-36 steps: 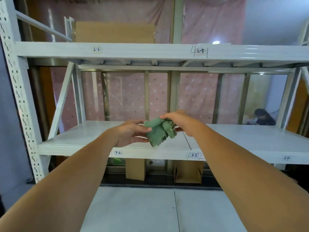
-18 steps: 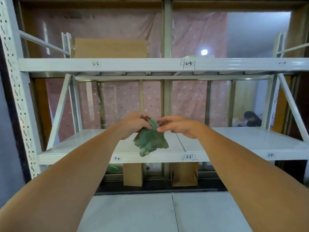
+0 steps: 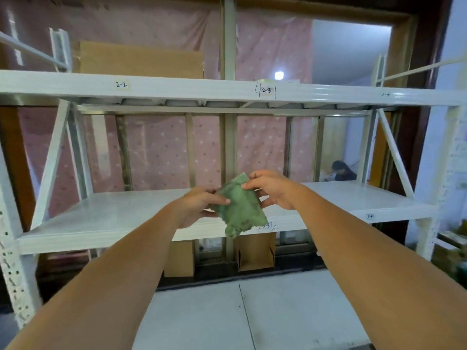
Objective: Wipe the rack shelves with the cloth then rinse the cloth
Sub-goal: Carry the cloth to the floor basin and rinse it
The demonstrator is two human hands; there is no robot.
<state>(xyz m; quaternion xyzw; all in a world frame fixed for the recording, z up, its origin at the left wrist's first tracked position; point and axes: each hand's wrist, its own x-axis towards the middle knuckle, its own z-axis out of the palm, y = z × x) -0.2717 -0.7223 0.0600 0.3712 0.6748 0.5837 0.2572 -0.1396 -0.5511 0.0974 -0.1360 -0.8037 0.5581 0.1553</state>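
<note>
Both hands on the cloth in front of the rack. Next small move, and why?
Probably lay the cloth flat on the middle shelf and press it with one hand to start wiping. The left hand and right hand pinch its upper edges, and it hangs spread open in front of the shelf, not on it.

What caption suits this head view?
Left hand and right hand pinch a rumpled green cloth in front of the white metal rack shelf.
</note>
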